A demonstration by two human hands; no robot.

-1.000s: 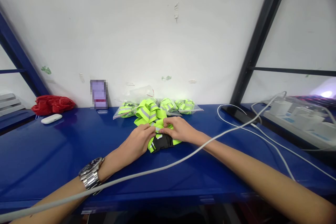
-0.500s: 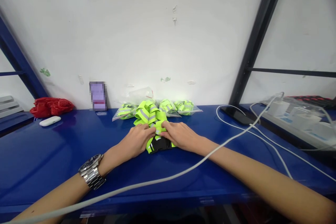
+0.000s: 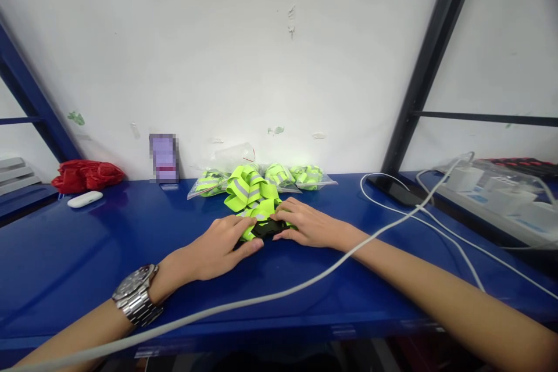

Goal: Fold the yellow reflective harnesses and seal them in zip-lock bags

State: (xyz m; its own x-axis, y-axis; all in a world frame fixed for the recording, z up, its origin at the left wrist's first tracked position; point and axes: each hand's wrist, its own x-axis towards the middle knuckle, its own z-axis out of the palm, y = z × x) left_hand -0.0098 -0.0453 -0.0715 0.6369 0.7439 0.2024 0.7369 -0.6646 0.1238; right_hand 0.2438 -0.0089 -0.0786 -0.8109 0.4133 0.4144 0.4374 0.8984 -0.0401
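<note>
A bundle of yellow-green reflective straps (image 3: pixel 250 189) with grey stripes lies on the blue table (image 3: pixel 300 290). At its near end is a black piece (image 3: pixel 268 228), perhaps a buckle or clip, partly hidden by fingers. My left hand (image 3: pixel 220 244) grips the bundle's left near edge, its thumb in front of the black piece. From the right, my right hand (image 3: pixel 307 224) pinches the other side of the near edge between thumb and fingers. Just behind the bundle lie clear bags (image 3: pixel 325 182) holding more of the same straps.
A long white cable (image 3: pixel 270 300) crosses in front of my hands and over my right forearm. A phone (image 3: pixel 164 158) leans on the wall, beside a white case (image 3: pixel 85 199) and a red bag (image 3: pixel 87 175). On the right are a dark phone (image 3: pixel 394 190) and a power strip (image 3: pixel 492 212).
Both hands have shifted down to the bundle's near edge, around the black piece. The black piece is more covered and the near straps are pressed closer together.
</note>
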